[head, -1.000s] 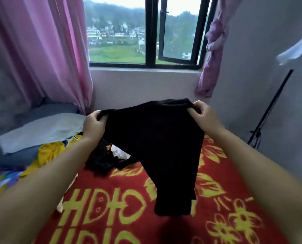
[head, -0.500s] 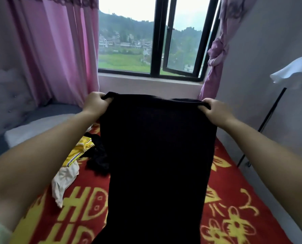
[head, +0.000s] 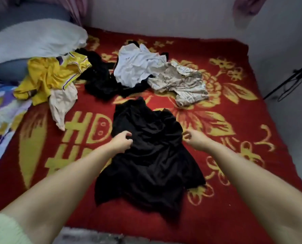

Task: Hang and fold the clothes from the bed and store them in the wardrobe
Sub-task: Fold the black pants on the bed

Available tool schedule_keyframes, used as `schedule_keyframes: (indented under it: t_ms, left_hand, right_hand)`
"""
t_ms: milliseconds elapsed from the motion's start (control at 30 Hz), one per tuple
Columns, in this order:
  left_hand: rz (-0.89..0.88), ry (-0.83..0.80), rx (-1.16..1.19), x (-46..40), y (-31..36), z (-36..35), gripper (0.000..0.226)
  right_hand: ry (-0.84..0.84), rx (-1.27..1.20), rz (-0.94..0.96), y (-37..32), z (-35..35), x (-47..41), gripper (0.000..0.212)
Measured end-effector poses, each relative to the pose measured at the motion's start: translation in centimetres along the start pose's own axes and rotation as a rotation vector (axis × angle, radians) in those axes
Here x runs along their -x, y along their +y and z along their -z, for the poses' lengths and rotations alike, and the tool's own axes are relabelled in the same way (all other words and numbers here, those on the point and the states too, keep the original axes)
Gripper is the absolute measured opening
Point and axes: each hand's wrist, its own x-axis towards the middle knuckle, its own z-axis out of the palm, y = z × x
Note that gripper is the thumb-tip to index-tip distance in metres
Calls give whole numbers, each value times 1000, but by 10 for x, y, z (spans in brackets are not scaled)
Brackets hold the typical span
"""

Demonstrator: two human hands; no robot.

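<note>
A black garment [head: 152, 155] lies spread and rumpled on the red and gold blanket [head: 234, 164] of the bed, straight in front of me. My left hand [head: 122, 141] rests over its left edge with fingers loosely curled. My right hand [head: 192, 140] hovers just off its right edge, fingers loosely curled and holding nothing. Further back lie a yellow jersey [head: 53, 74], a cream garment [head: 62, 103], a heap of black clothes [head: 100, 80], a white shirt [head: 137, 64] and patterned shorts [head: 183, 81].
A white pillow [head: 34, 39] sits at the bed's far left, above a colourful sheet [head: 0, 110]. A black stand [head: 291, 80] leans by the wall on the right. Pink curtains hang at the back. The bed's near edge is just below my arms.
The black garment, held up at chest height by both hands before, now lies on the bed. Both hands have let it go. My view has tipped down from the window to the bed.
</note>
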Motion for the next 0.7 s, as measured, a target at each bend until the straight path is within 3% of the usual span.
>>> schedule_keyframes:
  t_ms: [167, 267, 333, 433, 533, 700]
  left_hand:
    - [-67, -313, -455, -1, -90, -118, 35]
    - [-133, -520, -692, 10, -130, -174, 40]
    - [-198, -557, -963, 20, -155, -197, 59]
    - [-313, -379, -1181, 26, -179, -216, 59]
    - [-330, -222, -1084, 21, -180, -216, 32]
    - [-101, -28, -236, 14, -131, -155, 10]
  right_hand:
    - [-447, 262, 20, 61, -141, 3, 48]
    - [-729, 454, 16, 91, -211, 21, 81]
    - [-709, 565, 9, 101, -242, 39, 94]
    - [-415, 630, 114, 110, -267, 49, 61]
    - [-221, 517, 188, 114, -258, 41, 34]
    - [-77, -255, -28, 79, -168, 22, 8]
